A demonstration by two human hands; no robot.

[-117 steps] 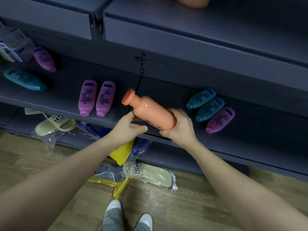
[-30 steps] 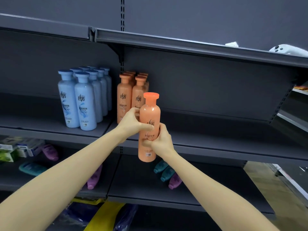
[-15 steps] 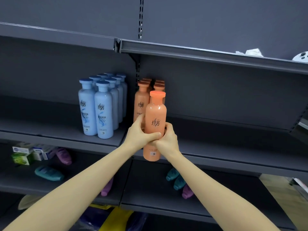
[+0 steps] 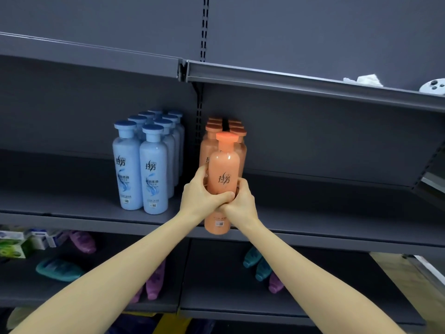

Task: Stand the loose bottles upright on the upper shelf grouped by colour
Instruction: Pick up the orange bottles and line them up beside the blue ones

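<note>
Your left hand (image 4: 201, 197) and right hand (image 4: 240, 201) grip the orange bottle (image 4: 222, 169), orange group (image 4: 211, 143) at 12 o'clock behind it, blue bottles (image 4: 153, 169) at 9 o'clock, Chinese-lettered labels.

A single wide-angle camera, worn on the head, faces the grey shelving unit (image 4: 313, 32) squarely from close in, apparently tilted a little upward. The upper shelf (image 4: 60, 196) crosses mid-frame; the lower shelf (image 4: 216, 285) fills the bottom, shelf lines bowing toward the corners.

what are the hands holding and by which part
The left hand and right hand both grip the upright orange bottle round the lower middle of its body, one from each side.
</note>
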